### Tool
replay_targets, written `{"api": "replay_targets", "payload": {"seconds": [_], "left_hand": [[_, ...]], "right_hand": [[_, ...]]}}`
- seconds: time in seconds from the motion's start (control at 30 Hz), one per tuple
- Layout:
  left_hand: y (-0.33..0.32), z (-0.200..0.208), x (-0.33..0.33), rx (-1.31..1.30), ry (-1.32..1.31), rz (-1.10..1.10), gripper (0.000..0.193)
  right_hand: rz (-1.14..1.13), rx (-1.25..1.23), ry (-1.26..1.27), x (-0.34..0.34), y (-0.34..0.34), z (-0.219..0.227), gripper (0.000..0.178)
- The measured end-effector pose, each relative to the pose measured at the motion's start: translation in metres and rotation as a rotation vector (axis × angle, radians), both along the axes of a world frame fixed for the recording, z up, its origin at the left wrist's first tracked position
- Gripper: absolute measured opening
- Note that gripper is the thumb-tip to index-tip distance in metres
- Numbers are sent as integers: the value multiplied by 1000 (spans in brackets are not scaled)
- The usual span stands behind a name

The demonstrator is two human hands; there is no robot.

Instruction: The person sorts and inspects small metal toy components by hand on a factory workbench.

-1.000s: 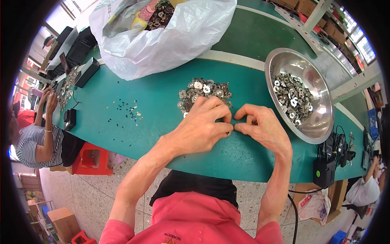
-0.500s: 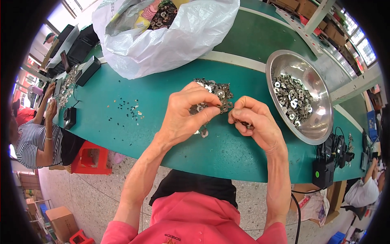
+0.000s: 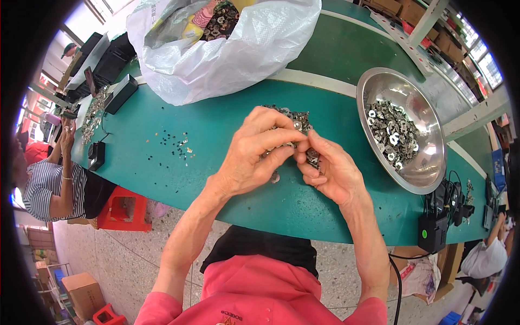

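Note:
My left hand (image 3: pixel 250 149) and my right hand (image 3: pixel 338 170) meet over the green table (image 3: pixel 216 116), with their fingertips touching. Thumb and forefinger of the left are pinched together; whatever sits between them is too small or hidden to name. Several small flat metal parts (image 3: pixel 312 157) lie in the curled fingers of my right hand. Just behind both hands is a heap of similar metal parts (image 3: pixel 298 117), partly covered by my left hand. To the right, a steel bowl (image 3: pixel 430 114) holds many more such pieces.
A white woven bag (image 3: pixel 233 67) with dark parts inside stands at the back. Tiny black bits (image 3: pixel 172 143) are scattered on the left. Black adapters (image 3: pixel 432 233) with cables sit at the right edge. A person in a striped shirt (image 3: pixel 46 189) works at the far left.
My right hand has moved left and turned so its palm shows more, bringing its fingertips against those of my left hand. The left hand stays nearly in place.

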State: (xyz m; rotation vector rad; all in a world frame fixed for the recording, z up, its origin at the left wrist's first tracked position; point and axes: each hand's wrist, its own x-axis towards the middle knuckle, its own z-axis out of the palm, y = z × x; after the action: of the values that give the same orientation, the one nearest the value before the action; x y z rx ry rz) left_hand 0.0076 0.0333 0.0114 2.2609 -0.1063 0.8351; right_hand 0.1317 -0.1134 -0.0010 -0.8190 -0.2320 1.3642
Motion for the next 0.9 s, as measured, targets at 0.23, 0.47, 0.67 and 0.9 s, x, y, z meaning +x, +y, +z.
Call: {"api": "replay_targets", "payload": {"seconds": [0.23, 0.47, 0.67, 0.9], "left_hand": [[1, 11, -19, 439, 311, 17, 18], [1, -2, -26, 472, 279, 73, 9], [3, 3, -31, 261, 156, 157, 7], [6, 5, -55, 59, 261, 188, 12]], "right_hand": [[-49, -16, -133, 5, -4, -1, 29], [-21, -13, -171, 2, -3, -1, 27], [4, -54, -310, -4, -4, 2, 23], [49, -155, -834, -23, 1, 7, 17]]}}
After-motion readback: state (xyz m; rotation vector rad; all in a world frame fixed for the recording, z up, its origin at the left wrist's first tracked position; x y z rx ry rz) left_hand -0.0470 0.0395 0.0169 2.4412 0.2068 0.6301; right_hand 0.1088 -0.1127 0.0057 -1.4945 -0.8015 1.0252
